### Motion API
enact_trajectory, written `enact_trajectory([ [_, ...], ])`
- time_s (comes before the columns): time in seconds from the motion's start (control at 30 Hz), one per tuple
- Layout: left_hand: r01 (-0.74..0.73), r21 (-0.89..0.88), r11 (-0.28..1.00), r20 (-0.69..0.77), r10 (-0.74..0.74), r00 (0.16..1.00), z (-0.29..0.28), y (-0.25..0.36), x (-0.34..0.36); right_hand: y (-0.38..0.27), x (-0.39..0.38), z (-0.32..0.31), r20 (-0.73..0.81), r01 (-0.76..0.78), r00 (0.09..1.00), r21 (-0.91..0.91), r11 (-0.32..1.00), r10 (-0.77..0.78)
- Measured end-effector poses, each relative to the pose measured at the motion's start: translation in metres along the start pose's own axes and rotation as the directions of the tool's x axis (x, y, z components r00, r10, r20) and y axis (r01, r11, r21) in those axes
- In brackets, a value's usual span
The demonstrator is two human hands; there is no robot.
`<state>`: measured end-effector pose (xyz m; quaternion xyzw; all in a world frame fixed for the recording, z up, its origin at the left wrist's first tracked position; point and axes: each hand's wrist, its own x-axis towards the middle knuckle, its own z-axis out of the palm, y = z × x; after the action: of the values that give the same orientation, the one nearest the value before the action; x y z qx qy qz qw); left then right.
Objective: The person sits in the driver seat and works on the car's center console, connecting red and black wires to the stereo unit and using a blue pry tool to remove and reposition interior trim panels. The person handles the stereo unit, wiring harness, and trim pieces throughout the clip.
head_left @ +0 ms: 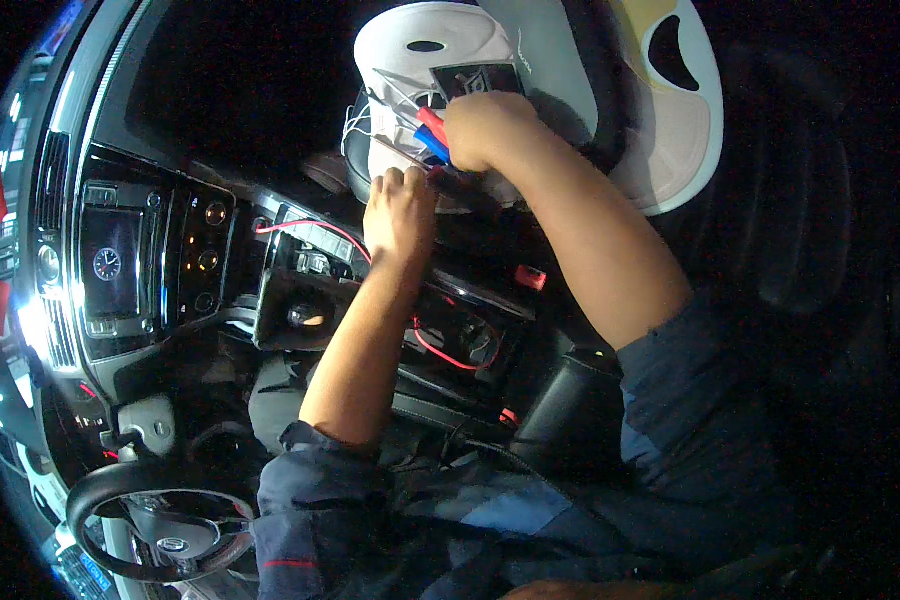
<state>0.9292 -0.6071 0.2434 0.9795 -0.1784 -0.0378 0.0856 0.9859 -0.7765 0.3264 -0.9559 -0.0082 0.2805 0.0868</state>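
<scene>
My right hand (490, 130) is closed round a red and blue tool (431, 143), whose two coloured ends stick out on the left of the fist like plier handles. Its working end is hidden. Just below and to the left, my left hand (402, 215) is closed, its fingertips bent together over something small that I cannot make out. A thin brownish strip (402, 152) lies by those fingertips. Both hands are over a white cover or bag-like thing (385, 50) with a black oval opening, on the passenger side. A dark printed patch (475, 80) lies beside my right hand.
The opened centre console (315, 235) is below my left forearm, with a red wire (335, 228) running across it. A gear-lever area (305, 318), a dashboard screen (110, 262) and a steering wheel (80, 515) are on the left. Another white, curved piece (695, 130) stands at the upper right.
</scene>
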Motion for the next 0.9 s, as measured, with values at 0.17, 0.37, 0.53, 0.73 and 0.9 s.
enact_trajectory([
  [0.17,-0.057,0.009,0.998,0.207,0.054,0.977,-0.009,0.005,0.005,0.020,0.010,-0.010,-0.116,0.023,0.993,0.050,0.998,-0.017],
  [0.37,-0.409,0.169,0.897,0.136,0.390,0.911,0.012,0.000,0.024,0.026,0.020,-0.009,-0.165,0.102,0.983,0.089,0.991,-0.086],
  [0.53,-0.559,0.156,0.814,-0.040,0.571,0.820,0.030,-0.006,0.039,0.021,0.018,-0.038,-0.312,0.200,0.936,0.098,0.975,-0.161],
  [0.73,-0.399,0.171,0.901,-0.036,0.411,0.911,0.023,0.006,0.062,0.034,-0.001,-0.062,-0.362,0.167,0.930,0.249,0.954,-0.068],
  [0.9,-0.181,0.078,0.980,0.158,0.168,0.973,0.019,0.027,0.045,0.030,-0.007,-0.067,-0.357,0.198,0.929,0.270,0.942,-0.093],
])
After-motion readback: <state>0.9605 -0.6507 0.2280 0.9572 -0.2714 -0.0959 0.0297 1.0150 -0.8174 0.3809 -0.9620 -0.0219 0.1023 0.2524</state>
